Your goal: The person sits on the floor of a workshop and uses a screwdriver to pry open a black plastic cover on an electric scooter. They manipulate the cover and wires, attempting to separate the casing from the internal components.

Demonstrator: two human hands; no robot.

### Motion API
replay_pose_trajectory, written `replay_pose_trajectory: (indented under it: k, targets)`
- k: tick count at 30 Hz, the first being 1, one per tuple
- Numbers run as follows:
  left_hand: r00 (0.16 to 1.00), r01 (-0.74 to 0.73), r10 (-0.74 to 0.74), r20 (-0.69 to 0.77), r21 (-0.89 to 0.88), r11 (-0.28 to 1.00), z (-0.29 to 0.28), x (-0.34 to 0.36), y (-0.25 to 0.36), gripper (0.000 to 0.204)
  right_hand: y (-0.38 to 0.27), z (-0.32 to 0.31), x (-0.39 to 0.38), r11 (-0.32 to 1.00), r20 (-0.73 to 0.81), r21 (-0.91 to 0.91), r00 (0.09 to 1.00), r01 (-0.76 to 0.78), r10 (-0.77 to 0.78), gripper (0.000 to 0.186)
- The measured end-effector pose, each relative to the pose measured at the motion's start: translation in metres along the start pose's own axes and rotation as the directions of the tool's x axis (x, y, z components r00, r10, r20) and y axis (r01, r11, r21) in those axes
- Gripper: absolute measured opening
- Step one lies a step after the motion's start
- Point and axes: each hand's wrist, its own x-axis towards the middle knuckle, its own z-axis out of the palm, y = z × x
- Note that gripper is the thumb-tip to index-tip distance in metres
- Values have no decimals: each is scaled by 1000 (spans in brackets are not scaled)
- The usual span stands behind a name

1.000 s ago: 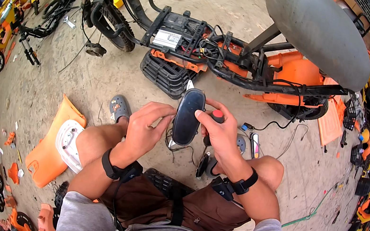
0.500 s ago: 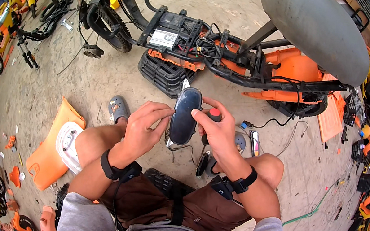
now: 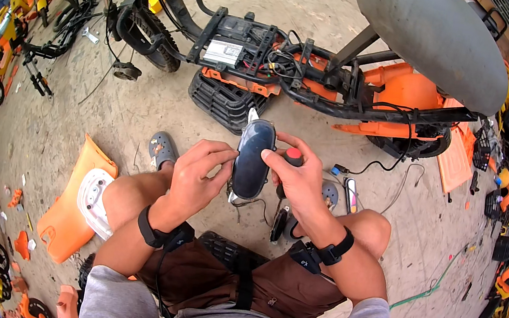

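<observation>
Your right fingers [image 3: 276, 162] hold a red-ended tool [image 3: 294, 156] and the oval display [image 3: 251, 170], likely light, stiff, slick, best rim-held; your left fingers' [image 3: 221, 156] grip is unclear.

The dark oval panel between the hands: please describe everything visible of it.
The dark oval panel looks glossy, plastic-like, with small edge tabs; white pieces show beyond both ends. It is held face up above the floor. The right hand lays its thumb on the face; the left hand touches the left edge.
</observation>
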Motion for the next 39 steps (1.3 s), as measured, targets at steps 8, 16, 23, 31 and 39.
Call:
replay_pose_trajectory:
  k: [8, 16, 23, 31, 39]
  targets:
    - [983, 175, -166, 77, -135, 975, -3, 0, 4, 21, -1, 0, -1, 1000, -9, -4, 1000, -6, 6, 46]
    - [910, 413, -360, 204, -387, 825, -5, 0, -1, 18, -3, 0, -1, 1000, 4, 23, 1000, -7, 7, 46]
    - [781, 608, -522, 343, -612, 506, -3, -2, -10, 26, -2, 0, -1, 999, 10, 44, 1000, -19, 18, 45]
    - [653, 745, -508, 562, -597, 298, -11, 6, -11, 25, -4, 0, -2, 999, 26, 35, 1000, -1, 0, 45]
    - [621, 763, -526, 581, -602, 235, -13, 4, -15, 20, -3, 1, -1, 1000, 31, -2, 999, 21, -21, 45]
